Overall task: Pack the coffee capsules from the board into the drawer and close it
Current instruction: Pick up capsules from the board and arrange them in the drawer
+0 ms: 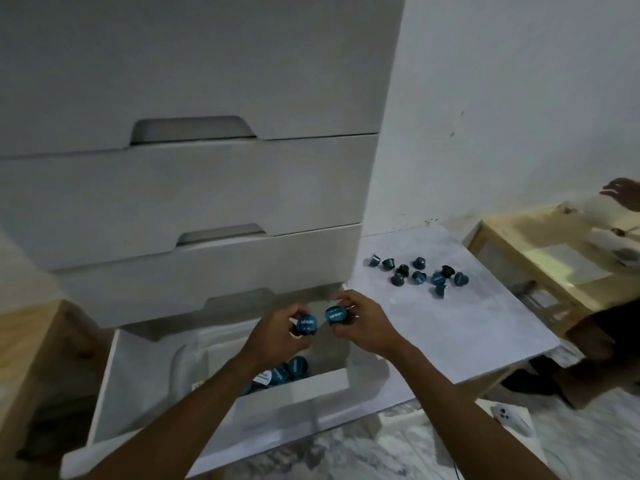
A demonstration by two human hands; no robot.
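Over the open drawer (221, 420) the left hand (277, 327) grips one capsule (306, 325) and the right hand (360, 323) pinches another capsule (335, 315); several capsules (287, 370) already lie by its front wall; some ten wait near the board's (450, 334) far edge; closing looks a long way off.

Both bare forearms stretched forward, angled in toward each other. The left hand (277, 329) had its fingers curled round a capsule (307, 326). The right hand (362, 323) pinched a second capsule (335, 315) between thumb and fingertips. The two hands sat close together, not quite touching.
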